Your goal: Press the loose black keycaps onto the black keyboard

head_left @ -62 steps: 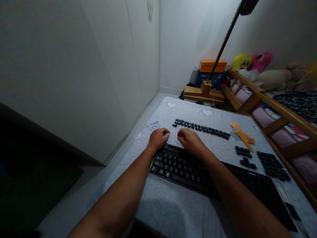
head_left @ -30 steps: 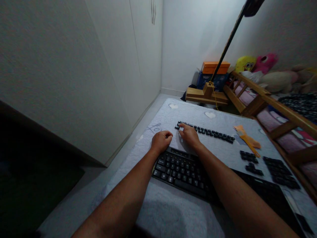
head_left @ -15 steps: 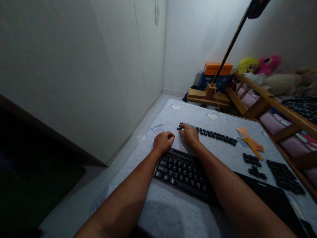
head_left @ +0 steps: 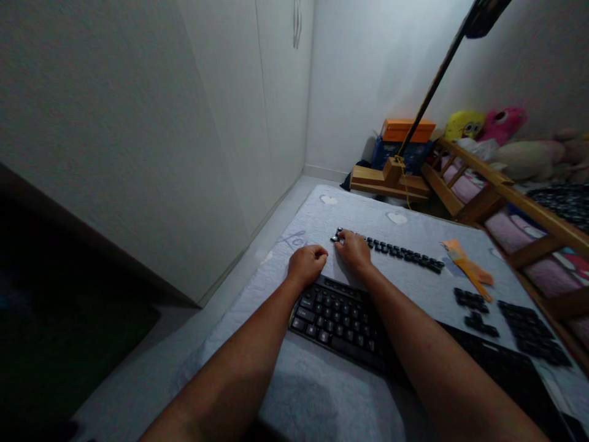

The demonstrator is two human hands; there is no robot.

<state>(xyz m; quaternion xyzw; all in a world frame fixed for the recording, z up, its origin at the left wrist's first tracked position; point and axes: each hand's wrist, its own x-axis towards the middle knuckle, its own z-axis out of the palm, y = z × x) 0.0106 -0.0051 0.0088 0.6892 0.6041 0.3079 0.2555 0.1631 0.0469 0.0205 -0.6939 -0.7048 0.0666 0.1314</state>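
A black keyboard [head_left: 338, 319] lies on the patterned cloth in front of me, its left block of keys in place, with my right forearm crossing over it. Past its back edge, two lines of loose black keycaps [head_left: 400, 252] stretch to the right. My right hand [head_left: 353, 250] is at the left end of these lines, thumb and forefinger bent around a keycap that is mostly hidden. My left hand [head_left: 307, 264] rests by the keyboard's back left corner. Its fingers are curled together, and anything inside them is hidden.
Right of the keyboard lie an orange-handled brush on an orange cloth [head_left: 469, 265], small keycap groups [head_left: 481, 324] and a larger keycap block [head_left: 534, 331]. A wardrobe [head_left: 221, 123] stands left. A wooden bed rail [head_left: 519, 196] and a lamp pole [head_left: 435, 83] stand beyond.
My right hand has drawn back slightly from the end keycaps, so more of them shows. My left hand stays curled in place. The whole view has shifted slightly.
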